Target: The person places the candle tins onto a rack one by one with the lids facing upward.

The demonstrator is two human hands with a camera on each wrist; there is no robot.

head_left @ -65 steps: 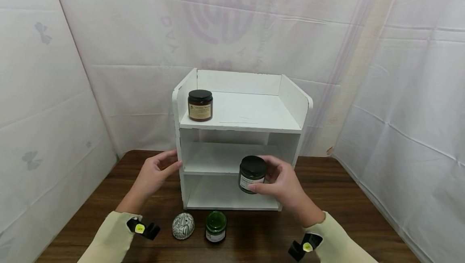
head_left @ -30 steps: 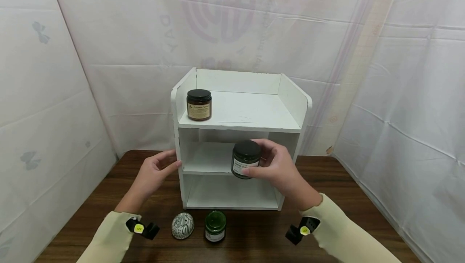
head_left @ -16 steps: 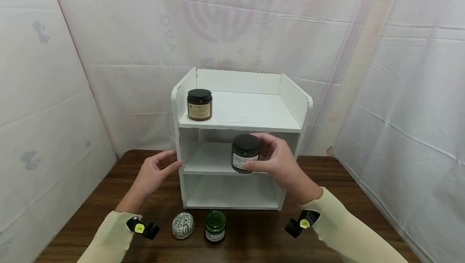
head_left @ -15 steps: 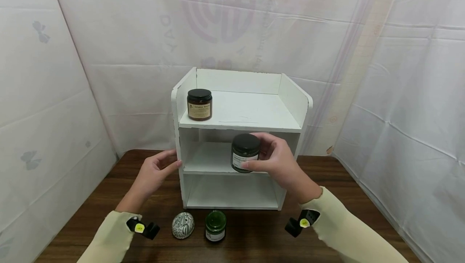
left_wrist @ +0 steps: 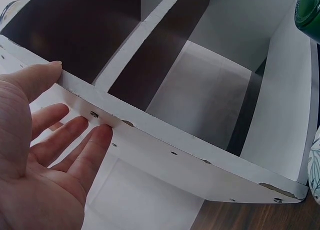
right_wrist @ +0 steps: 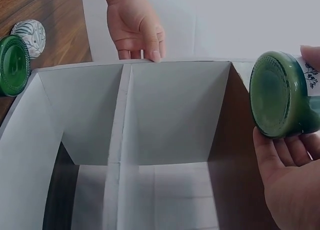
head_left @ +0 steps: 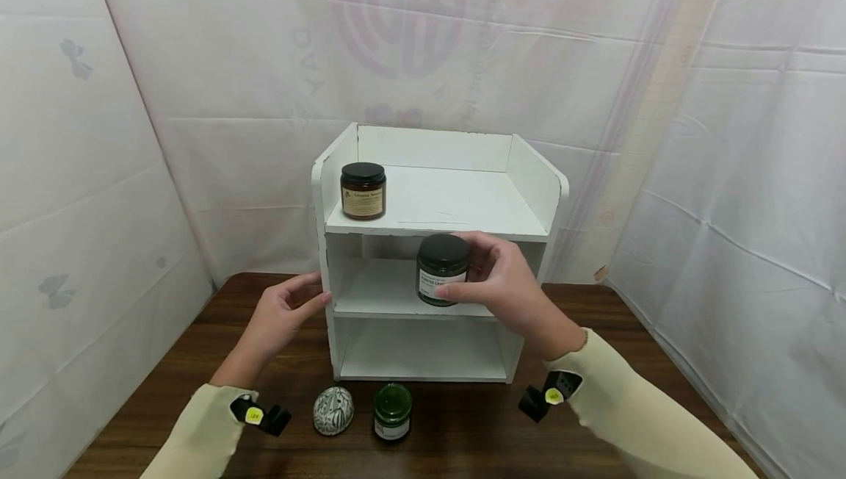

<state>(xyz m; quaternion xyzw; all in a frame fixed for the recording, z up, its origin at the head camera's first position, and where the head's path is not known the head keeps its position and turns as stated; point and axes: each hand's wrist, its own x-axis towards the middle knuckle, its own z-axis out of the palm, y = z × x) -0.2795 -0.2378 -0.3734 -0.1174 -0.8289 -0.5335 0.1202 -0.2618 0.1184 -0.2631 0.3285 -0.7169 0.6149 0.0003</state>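
My right hand [head_left: 505,281] grips a dark green scented candle jar [head_left: 441,258] with a black lid and white label, thumb at the front. The jar is upright, in front of the middle opening of a white shelf unit [head_left: 436,232]; its green base [right_wrist: 272,97] shows in the right wrist view. My left hand [head_left: 277,317] rests against the unit's left side, thumb on the front edge and fingers, fairly straight, along the outer panel [left_wrist: 165,152]. A brown candle jar [head_left: 363,191] with a black lid stands at the left of the top shelf.
On the dark wooden table [head_left: 615,332] before the unit are a small green jar [head_left: 393,413] and, to its left, a white rounded object [head_left: 333,411] with a dark leaf pattern. White cloth [head_left: 231,60] hangs behind and on both sides.
My right hand has raised the scented candle jar from in front of the bottom opening to the middle one, moving slightly left. The left hand and shelf unit look the same.
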